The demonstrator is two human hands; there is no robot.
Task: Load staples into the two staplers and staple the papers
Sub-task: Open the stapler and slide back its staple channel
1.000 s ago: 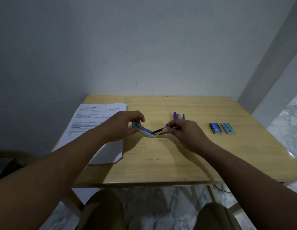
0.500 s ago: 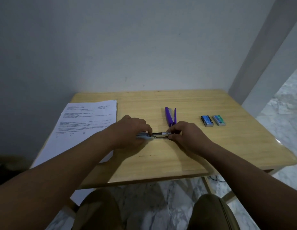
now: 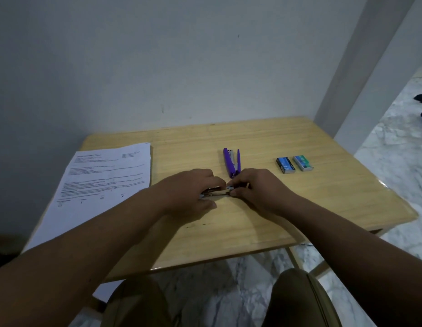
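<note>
Both hands meet over the middle of the wooden table [image 3: 264, 208], working a small stapler [image 3: 217, 192] that lies flat between them. The left hand [image 3: 190, 190] curls its fingers round the stapler's left end, thumb below and knuckles on top, while the right hand [image 3: 257, 187] pinches the right end, fingers bent over it. Only a short stretch of the stapler's metal track shows in the gap between the two hands; the rest is covered, and whether staples sit in it cannot be made out.

Just beyond the right hand's knuckles a purple stapler [image 3: 231, 162] lies splayed open in a narrow V, its metal magazine exposed. Farther right, two small staple boxes sit side by side, a dark blue box [image 3: 285, 165] and a green box [image 3: 303, 163], close but apart. At the table's left edge a printed sheaf of papers [image 3: 104, 180] lies flat, its near corner overhanging the edge. The person's knees show below the table.
</note>
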